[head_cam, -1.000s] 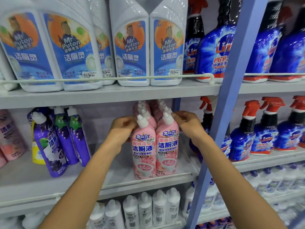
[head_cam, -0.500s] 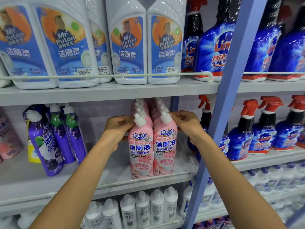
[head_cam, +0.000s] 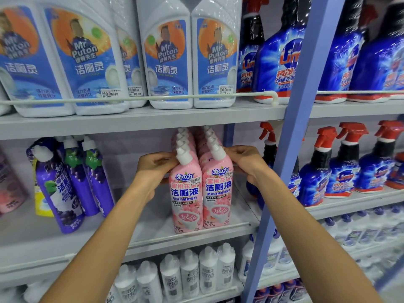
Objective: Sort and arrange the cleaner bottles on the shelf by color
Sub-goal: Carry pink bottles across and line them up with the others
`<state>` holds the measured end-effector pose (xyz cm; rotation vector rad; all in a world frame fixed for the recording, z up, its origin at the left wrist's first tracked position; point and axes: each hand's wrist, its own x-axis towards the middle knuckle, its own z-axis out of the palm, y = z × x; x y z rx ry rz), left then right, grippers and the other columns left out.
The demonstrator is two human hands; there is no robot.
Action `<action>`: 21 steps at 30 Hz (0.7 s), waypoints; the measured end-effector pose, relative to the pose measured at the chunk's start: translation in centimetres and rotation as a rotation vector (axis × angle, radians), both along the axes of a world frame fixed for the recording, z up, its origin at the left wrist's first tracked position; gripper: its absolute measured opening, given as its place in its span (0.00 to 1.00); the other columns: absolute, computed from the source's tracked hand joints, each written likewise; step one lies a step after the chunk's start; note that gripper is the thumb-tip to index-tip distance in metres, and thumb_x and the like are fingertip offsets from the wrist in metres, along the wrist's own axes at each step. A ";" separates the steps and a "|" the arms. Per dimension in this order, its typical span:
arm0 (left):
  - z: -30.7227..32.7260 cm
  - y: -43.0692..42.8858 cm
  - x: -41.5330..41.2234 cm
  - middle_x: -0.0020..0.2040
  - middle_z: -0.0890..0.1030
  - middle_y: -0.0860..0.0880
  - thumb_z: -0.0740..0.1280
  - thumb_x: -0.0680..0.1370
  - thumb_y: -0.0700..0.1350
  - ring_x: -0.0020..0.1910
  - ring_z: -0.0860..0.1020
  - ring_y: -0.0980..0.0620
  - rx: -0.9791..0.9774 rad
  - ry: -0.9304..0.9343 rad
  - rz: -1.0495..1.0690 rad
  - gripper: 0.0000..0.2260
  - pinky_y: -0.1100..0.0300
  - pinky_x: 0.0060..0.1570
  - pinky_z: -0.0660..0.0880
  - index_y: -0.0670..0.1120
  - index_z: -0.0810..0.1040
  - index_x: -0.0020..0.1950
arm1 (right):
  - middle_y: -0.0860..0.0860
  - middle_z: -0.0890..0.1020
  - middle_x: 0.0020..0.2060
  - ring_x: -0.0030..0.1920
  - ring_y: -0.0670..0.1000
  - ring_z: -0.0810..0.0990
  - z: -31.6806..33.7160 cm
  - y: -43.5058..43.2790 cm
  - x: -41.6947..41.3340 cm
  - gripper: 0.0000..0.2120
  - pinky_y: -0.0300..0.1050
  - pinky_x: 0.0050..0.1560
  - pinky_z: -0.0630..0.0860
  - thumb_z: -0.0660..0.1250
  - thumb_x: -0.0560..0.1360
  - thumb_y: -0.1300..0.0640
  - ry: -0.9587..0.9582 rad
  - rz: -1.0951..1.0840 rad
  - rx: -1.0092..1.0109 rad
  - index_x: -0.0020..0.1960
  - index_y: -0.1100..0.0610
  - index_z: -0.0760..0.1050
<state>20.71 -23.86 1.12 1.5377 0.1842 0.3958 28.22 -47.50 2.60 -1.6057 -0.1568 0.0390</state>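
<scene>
Two rows of pink cleaner bottles (head_cam: 201, 197) with white caps stand on the middle shelf (head_cam: 153, 239), running back from the front rail. My left hand (head_cam: 156, 166) presses against the left side of the front left bottle's shoulder. My right hand (head_cam: 244, 164) presses against the right side of the front right bottle's shoulder. Both hands squeeze the pair together. To the left, three purple bottles (head_cam: 72, 184) lean together, with a yellow bottle (head_cam: 42, 204) behind them. A pink bottle (head_cam: 9, 191) shows at the far left edge.
Big white bottles (head_cam: 170, 62) with blue labels fill the upper shelf. Blue spray bottles (head_cam: 341, 167) with red triggers stand in the right bay, behind a blue upright post (head_cam: 290, 149). Small white bottles (head_cam: 190, 274) line the lower shelf.
My hands stay on the pink bottles' shoulders. The front pair has shifted slightly forward and sits closer together; the view has moved a little.
</scene>
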 end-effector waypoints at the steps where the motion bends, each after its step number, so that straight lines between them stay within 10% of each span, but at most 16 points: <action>1: -0.1 0.0 -0.1 0.40 0.87 0.52 0.76 0.76 0.42 0.42 0.84 0.51 0.003 -0.002 0.001 0.03 0.56 0.39 0.82 0.51 0.86 0.45 | 0.56 0.88 0.47 0.51 0.58 0.86 0.0 0.0 -0.1 0.10 0.50 0.51 0.85 0.76 0.74 0.51 -0.001 0.002 -0.005 0.47 0.57 0.83; 13: -6.8 -2.1 -5.7 0.46 0.85 0.64 0.82 0.67 0.50 0.46 0.83 0.66 0.421 -0.041 -0.009 0.24 0.70 0.43 0.79 0.62 0.73 0.55 | 0.47 0.87 0.56 0.56 0.45 0.85 -5.9 -1.9 -4.7 0.22 0.42 0.58 0.82 0.77 0.74 0.54 -0.325 0.038 -0.086 0.66 0.57 0.79; 21: -7.7 -3.2 -5.8 0.52 0.84 0.61 0.81 0.68 0.55 0.47 0.82 0.67 0.516 -0.076 0.144 0.25 0.60 0.49 0.82 0.55 0.75 0.60 | 0.47 0.86 0.56 0.57 0.46 0.84 -6.4 -2.1 -4.2 0.23 0.44 0.59 0.81 0.76 0.73 0.52 -0.391 0.003 -0.119 0.66 0.56 0.79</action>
